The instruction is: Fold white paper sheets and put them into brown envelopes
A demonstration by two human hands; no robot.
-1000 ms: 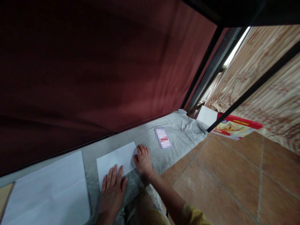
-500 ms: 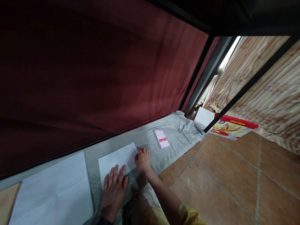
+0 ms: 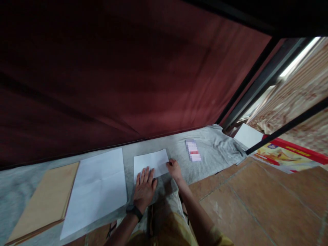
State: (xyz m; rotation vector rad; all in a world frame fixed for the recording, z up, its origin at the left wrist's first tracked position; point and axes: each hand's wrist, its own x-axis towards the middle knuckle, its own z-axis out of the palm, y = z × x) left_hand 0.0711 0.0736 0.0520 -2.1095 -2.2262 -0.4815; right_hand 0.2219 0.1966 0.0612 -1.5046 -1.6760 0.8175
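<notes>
A small white sheet of paper, possibly folded, lies on the grey cloth. My left hand, with a dark band on its wrist, rests on the near left part of the paper, fingers stretched out and palm down. At the right edge of the same sheet, my right hand is closed, its fingertips pinching the edge. To the left lies a larger white sheet with faint creases. A small pixelated item, white with a red band, is on the cloth beyond my right hand.
A stack of tan paper or envelopes lies at the far left. Behind the cloth hangs a dark red curtain. Dark frame bars stand at the right, with a red and yellow printed box on the brown tiled floor.
The view has shifted, so everything sits farther right and more of the tan stack shows at the left. Both hands stay on the small sheet in nearly the same pose.
</notes>
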